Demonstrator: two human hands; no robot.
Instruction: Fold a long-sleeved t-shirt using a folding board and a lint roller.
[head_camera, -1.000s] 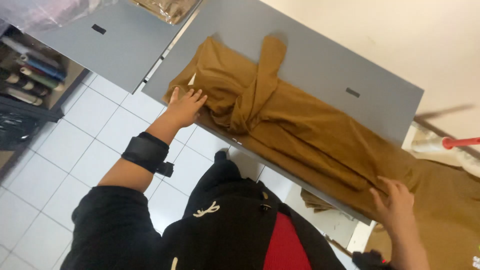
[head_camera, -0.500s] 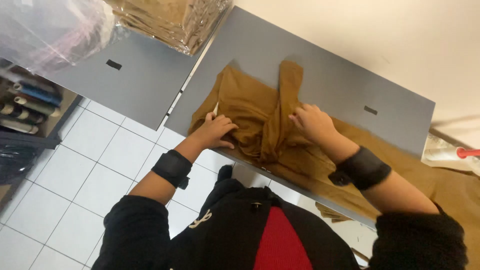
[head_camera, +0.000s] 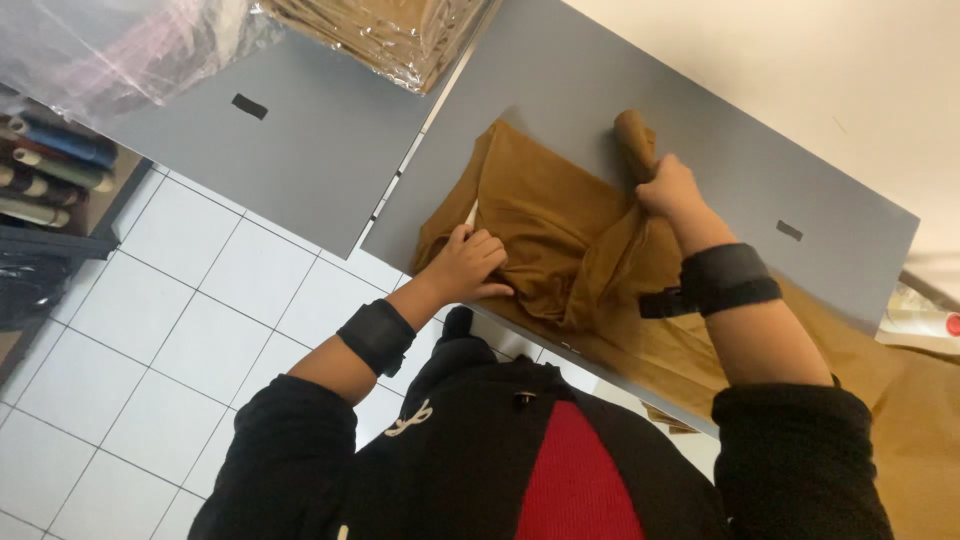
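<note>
A brown garment (head_camera: 545, 215) lies spread on a grey table (head_camera: 720, 140). My left hand (head_camera: 468, 262) presses down on the garment's near edge, fingers curled into the cloth. My right hand (head_camera: 668, 186) is closed around a bunched sleeve (head_camera: 634, 137) of the garment, which points toward the table's far side. Both wrists wear black bands. More of the same brown cloth (head_camera: 920, 400) hangs off the table's right end.
A second grey table (head_camera: 300, 150) adjoins on the left, carrying folded brown garments wrapped in clear plastic (head_camera: 385, 30). Rolls of fabric on a shelf (head_camera: 40, 180) stand at far left. White floor tiles (head_camera: 180, 330) lie below. A beige wall (head_camera: 800, 60) runs behind.
My right hand came in from the garment's far right end, crossed to its middle, then took hold of the sleeve. My left hand slid inward along the near edge.
</note>
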